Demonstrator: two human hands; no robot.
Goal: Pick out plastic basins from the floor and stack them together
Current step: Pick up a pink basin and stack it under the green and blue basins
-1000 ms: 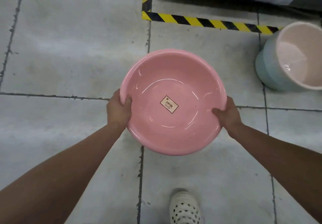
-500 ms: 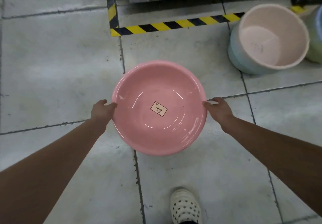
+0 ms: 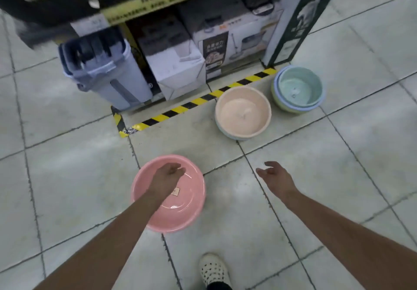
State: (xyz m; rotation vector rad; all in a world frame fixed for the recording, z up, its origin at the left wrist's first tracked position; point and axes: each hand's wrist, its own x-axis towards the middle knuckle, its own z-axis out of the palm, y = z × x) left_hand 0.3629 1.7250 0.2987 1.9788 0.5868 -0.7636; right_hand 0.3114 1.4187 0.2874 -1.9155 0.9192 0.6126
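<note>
A pink plastic basin (image 3: 189,201) with a small label inside rests on the tiled floor in front of me. My left hand (image 3: 167,177) hovers over its far rim, fingers loosely curled, holding nothing. My right hand (image 3: 274,175) is open above bare floor to the right of the basin. Farther back right stands a peach basin (image 3: 242,111) nested in a pale blue one. Beyond that sits a teal basin (image 3: 297,86) stacked inside blue and green basins.
A shelf unit with boxed goods (image 3: 178,64) and a grey mop bucket (image 3: 108,73) stands behind yellow-black floor tape (image 3: 194,102). A tall box (image 3: 297,21) is at the shelf's right end. My white shoe (image 3: 214,269) is at the bottom.
Both hands held the pink basin by its rim before; now it sits on the floor and both hands are off it. The view has tilted up toward the shelf.
</note>
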